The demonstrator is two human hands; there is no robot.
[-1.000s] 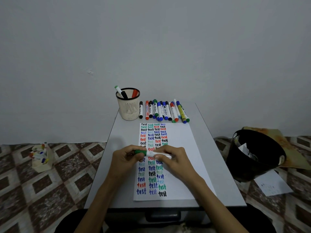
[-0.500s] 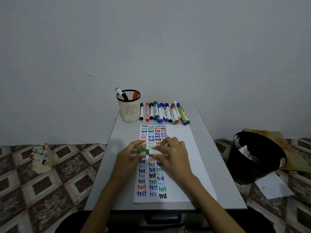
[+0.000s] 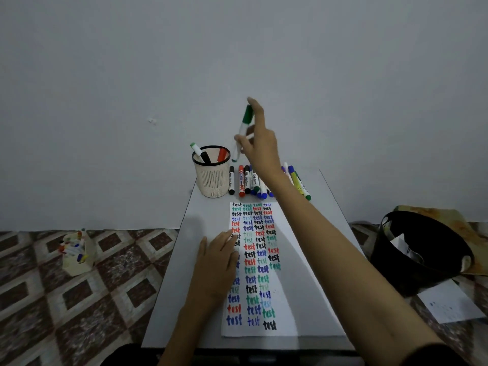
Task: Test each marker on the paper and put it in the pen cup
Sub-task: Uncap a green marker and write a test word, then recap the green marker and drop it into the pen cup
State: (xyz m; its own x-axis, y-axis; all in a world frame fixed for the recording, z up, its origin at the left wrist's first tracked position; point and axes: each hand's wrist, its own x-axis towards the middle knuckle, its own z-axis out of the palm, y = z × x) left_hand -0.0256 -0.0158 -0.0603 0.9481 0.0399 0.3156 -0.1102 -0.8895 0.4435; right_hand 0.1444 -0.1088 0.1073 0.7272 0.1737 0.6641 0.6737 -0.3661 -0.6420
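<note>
My right hand (image 3: 260, 138) holds a capped green marker (image 3: 243, 128) nearly upright in the air, just right of and above the beige pen cup (image 3: 211, 178). The cup stands at the table's far left and holds three markers. My left hand (image 3: 219, 262) rests flat on the left edge of the paper (image 3: 293, 273), which is covered with coloured "test" words. A row of several markers (image 3: 245, 180) lies beyond the paper, partly hidden by my right forearm.
A black waste bin (image 3: 420, 249) with paper scraps stands on the floor right of the small grey table (image 3: 184, 299). A loose sheet (image 3: 449, 302) lies beside it. A small box of markers (image 3: 76, 254) sits on the tiled floor at the left.
Both hands were capping the green marker over the paper. Now my right hand has lifted it up toward the cup, and my left hand has let go and lies on the paper.
</note>
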